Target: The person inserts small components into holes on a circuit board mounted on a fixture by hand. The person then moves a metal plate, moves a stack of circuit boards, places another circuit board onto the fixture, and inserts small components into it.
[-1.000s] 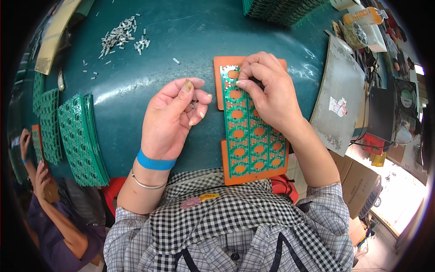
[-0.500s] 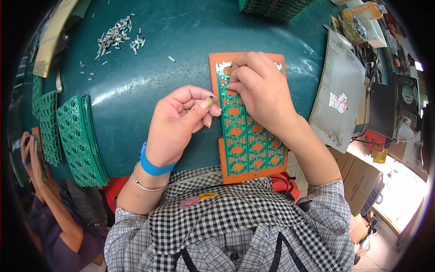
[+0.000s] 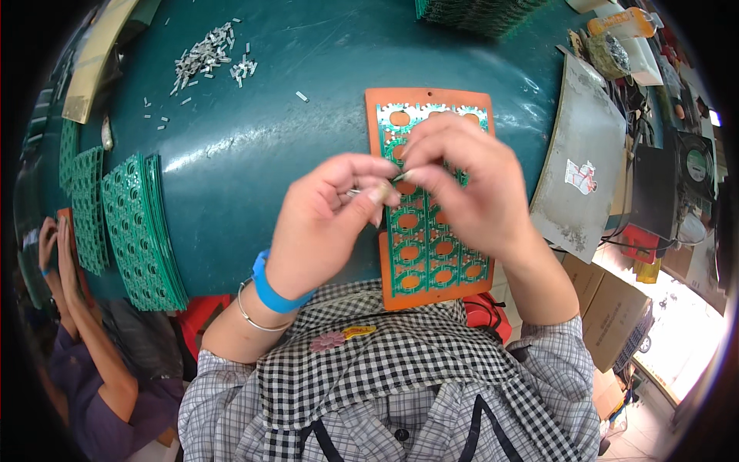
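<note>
Midway through the panel (image 3: 431,231), by the look of it: green board with round holes, seated in an orange frame (image 3: 376,108), flat on the teal table (image 3: 254,154) right in front of the chest. Hard to tell which cells are already filled, since both hands cover the middle rows. Heap of small grey parts (image 3: 202,55) far up left, so plenty left to place; a few strays scattered near it. Stack of green boards (image 3: 138,231) standing on edge at the left, either done or waiting, cannot tell which.

Left hand (image 3: 323,223) curled nearly closed, thumb and forefinger pinched on a small slim part (image 3: 382,187) over the panel. Right hand (image 3: 462,185) likewise bunched, fingertips meeting the left's at that same part; whether gripping it or only steadying it, not clear.
</note>
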Demonstrator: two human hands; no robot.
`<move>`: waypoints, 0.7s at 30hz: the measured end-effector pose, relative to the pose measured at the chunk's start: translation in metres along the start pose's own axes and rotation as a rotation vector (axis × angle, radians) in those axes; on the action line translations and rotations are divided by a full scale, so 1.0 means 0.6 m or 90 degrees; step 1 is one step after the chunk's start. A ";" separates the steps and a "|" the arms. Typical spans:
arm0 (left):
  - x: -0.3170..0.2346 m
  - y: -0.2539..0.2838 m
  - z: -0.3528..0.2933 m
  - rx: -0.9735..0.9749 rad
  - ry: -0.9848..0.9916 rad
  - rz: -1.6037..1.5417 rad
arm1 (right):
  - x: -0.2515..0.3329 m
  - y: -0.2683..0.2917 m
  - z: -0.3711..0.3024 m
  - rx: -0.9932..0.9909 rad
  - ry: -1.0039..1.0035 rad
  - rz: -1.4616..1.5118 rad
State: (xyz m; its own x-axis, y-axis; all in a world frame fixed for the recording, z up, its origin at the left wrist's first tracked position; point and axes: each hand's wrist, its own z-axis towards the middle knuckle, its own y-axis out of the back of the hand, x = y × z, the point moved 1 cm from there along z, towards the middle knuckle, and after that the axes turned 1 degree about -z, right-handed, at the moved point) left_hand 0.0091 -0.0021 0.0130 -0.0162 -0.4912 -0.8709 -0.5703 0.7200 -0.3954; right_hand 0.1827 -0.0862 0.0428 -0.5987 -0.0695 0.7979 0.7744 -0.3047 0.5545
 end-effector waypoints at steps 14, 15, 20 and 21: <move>-0.001 0.051 -0.006 -0.062 0.028 -0.249 | -0.011 0.001 -0.014 0.048 -0.066 -0.121; 0.000 0.053 -0.006 -0.050 0.027 -0.243 | -0.010 0.000 -0.015 0.042 -0.066 -0.124; 0.000 0.050 -0.009 -0.026 0.011 -0.244 | -0.011 -0.001 -0.016 0.035 -0.053 -0.151; 0.001 0.050 -0.009 -0.024 0.015 -0.238 | -0.010 -0.001 -0.015 0.031 -0.047 -0.155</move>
State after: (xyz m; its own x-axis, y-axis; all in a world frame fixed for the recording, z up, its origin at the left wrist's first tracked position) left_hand -0.0124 0.0165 0.0025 0.1800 -0.7278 -0.6617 -0.5700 0.4711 -0.6732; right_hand 0.1840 -0.0942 0.0353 -0.7535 0.0709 0.6536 0.6192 -0.2576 0.7418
